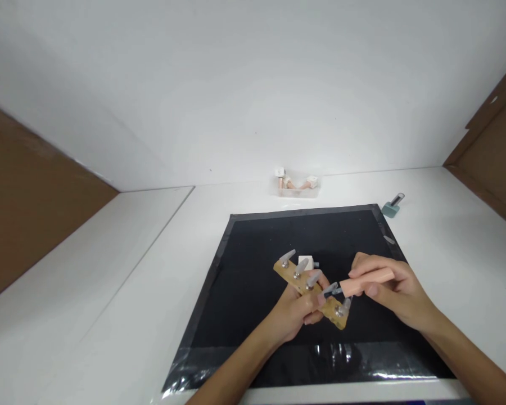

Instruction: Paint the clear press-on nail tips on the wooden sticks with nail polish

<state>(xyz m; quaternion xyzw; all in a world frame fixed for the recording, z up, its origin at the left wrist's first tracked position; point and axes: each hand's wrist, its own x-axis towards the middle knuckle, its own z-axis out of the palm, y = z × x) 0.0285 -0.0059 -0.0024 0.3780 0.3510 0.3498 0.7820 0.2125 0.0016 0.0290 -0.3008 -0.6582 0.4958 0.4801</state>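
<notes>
My left hand (pixel 297 312) grips a wooden strip (pixel 283 271) that carries several clear false nail tips (pixel 302 265) on small metal mounts. The strip slants down to the right over the black mat (pixel 253 304). Between the fingers of my right hand (pixel 398 287) is a nail polish brush with a peach handle (pixel 366 281). Its dark bristle end meets or nearly meets a nail tip near the strip's lower half. Just behind the strip shows a white polish bottle (pixel 306 262), its neck pointing right; whether my left fingers hold it I cannot tell.
A clear box (pixel 299 192) at the back holds several white bottles with peach caps. Right of the mat's far corner lies a small grey-green tool (pixel 391 209) with a clear handle. One loose clear piece (pixel 388 239) rests near the mat's right edge. Brown panels (pixel 29 191) flank the white table.
</notes>
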